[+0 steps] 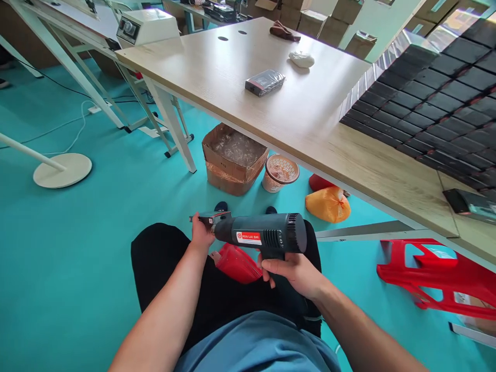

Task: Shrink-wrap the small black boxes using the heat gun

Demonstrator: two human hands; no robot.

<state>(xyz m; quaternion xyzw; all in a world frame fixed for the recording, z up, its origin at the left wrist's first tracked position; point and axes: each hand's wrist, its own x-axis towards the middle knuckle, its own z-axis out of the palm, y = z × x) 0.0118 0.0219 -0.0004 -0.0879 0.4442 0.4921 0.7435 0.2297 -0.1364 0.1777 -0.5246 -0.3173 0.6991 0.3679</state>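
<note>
The handle of a heat gun [251, 230] is clasped in the right grip [296, 271], and a small dark box [212, 215] is pinched in the left grip [202, 232]. The box is held in front of the nozzle, above the lap (whether the two touch cannot be told). One piece appears to be in hand, but how much of it is finished is hidden by fingers and gun.

On the bench [217, 67], a box in glossy clear film [264, 82] is set apart, near a white bundle [301, 59]. A large stack of black boxes [426, 108] is piled in rows at the right, and shine is seen on many of them; which are done and which are left cannot be judged.

Beneath the bench edge, an open carton [225, 173] is filled with crumpled clear plastic [238, 147]. Beside it, some scraps are held in a lattice basket [273, 183]. An orange bag [329, 204] is gathered closed at its neck, its contents unseen. Between the legs, a red container [238, 263] is partly covered by the gun, so its inside cannot be made out.
</note>
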